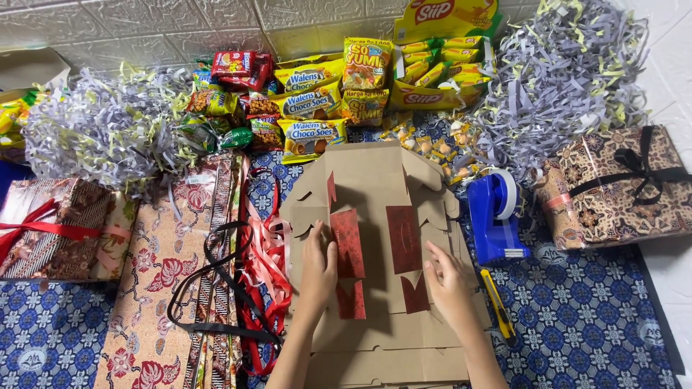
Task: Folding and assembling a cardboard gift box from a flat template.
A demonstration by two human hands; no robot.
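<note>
A flat brown cardboard box blank [375, 187] with dark red patterned panels lies on the blue patterned mat [591, 317] in front of me. My left hand [319, 265] presses on its left side, fingers against a red panel. My right hand [448, 281] rests on its right side, fingers bent over a fold near another red panel. Both hands press the cardboard rather than lift it.
A blue tape dispenser [494, 212] and a yellow utility knife [498, 302] lie to the right. Wrapped gift boxes sit at far right [620, 187] and far left [54, 227]. Snack packets [317, 94], shredded paper [569, 72], wrapping paper sheets [169, 288] and red and black ribbons [256, 281] surround the cardboard.
</note>
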